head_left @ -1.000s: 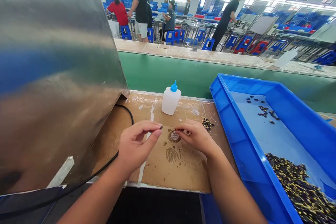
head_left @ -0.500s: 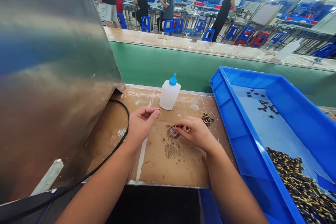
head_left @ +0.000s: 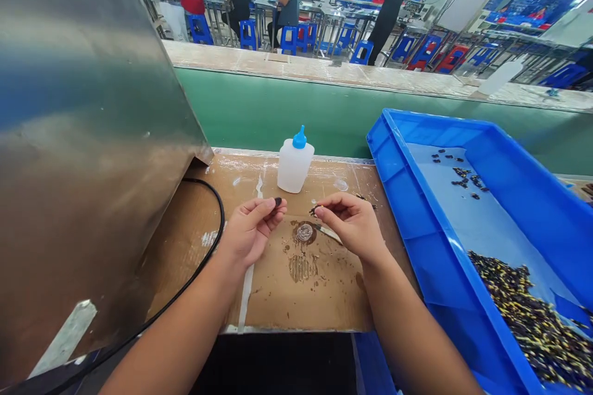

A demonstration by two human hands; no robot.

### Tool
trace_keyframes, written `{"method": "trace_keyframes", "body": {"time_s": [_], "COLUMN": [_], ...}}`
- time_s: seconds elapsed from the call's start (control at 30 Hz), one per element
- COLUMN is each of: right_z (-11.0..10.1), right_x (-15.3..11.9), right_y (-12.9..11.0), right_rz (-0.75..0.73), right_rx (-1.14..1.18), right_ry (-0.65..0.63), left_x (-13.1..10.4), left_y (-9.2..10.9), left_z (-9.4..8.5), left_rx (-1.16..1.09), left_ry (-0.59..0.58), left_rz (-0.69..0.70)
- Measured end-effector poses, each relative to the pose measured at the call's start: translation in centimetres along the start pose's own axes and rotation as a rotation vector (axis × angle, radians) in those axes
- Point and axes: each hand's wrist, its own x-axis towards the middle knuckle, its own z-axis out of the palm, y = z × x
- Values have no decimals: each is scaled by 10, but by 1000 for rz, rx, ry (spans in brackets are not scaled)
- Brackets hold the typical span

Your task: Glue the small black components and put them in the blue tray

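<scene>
My left hand (head_left: 257, 227) pinches a small dark oval part (head_left: 278, 202) between thumb and forefinger, left of a small round clear dish (head_left: 304, 233). Above and right of that dish, my right hand (head_left: 349, 222) is closed on a small black-and-yellow piece (head_left: 313, 211) at its fingertips. Under this hand lies a thin pale stick with a dark tip (head_left: 330, 234), its tip near the dish; whether it is a brush I cannot tell. More black-and-yellow pieces (head_left: 367, 200) lie behind my right hand, partly hidden.
A white squeeze bottle with a blue nozzle (head_left: 295, 166) stands behind my hands. To the right is a blue bin (head_left: 412, 222) with a heap of black-and-yellow pieces (head_left: 528, 315). A metal housing (head_left: 102, 154) and black cable (head_left: 217, 210) flank the left. Several people work beyond the green partition (head_left: 278, 108).
My right hand has risen from the dish and now holds a small piece. The pale stick now shows on the cardboard. My left hand has turned, showing its dark part. The view has shifted slightly.
</scene>
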Motion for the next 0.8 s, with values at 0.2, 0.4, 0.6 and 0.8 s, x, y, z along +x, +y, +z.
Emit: {"method": "trace_keyframes", "body": {"time_s": [0.2,0.4,0.6,0.8], "right_z": [23,37,40,41], "right_x": [-8,-14,-18,-17], "right_y": [-7,-9,-8,-11], "right_rz": [27,-33,-181,-433], "right_rx": [268,218,109,-103], "right_ry": [81,95,102,91], "left_x": [-5,-5,-6,-6], "left_y": [-5,-10,-12,-14], "left_z": [7,7,5,4], "left_rx": [-52,-76,-53,-48], "left_ry": [-49,-56,-78,-92], "left_rz": [-76,-63,-32,13]}}
